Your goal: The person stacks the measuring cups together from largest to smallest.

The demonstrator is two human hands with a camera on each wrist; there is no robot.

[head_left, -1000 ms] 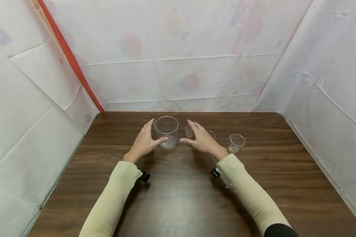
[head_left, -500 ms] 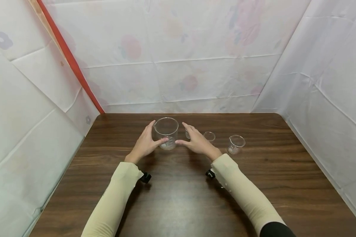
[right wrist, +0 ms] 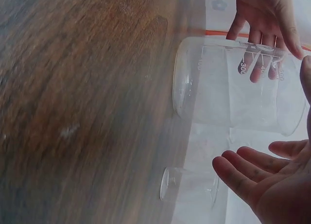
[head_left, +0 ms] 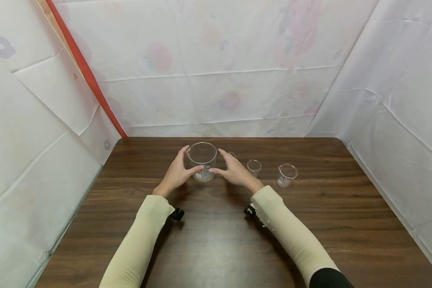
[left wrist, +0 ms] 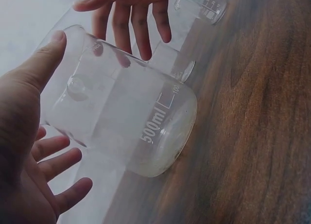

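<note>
A large clear glass beaker (head_left: pixel 206 175) stands upright near the back of the table; "500ml" is printed on its wall in the left wrist view. My left hand (head_left: pixel 175 171) is at its left side, thumb across the near wall and fingers spread fairly straight. On the other side, my right hand (head_left: pixel 235 171) has its thumb tip overlapping the beaker's near wall in the head view. The right fingers (right wrist: pixel 243 175) are extended, with a gap to the glass in the right wrist view. Behind that hand a tiny beaker (head_left: pixel 232 154) is mostly hidden.
Two more small glass beakers stand to the right: one (head_left: pixel 254 165) just beyond the right hand, another (head_left: pixel 287 173) farther right. The brown wooden table (head_left: pixel 216 240) ends at a pale patterned curtain (head_left: pixel 216 100), with more curtains on both sides.
My right hand has moved left toward the large beaker, uncovering more of the middle small beaker. The left hand and the large beaker have hardly moved.
</note>
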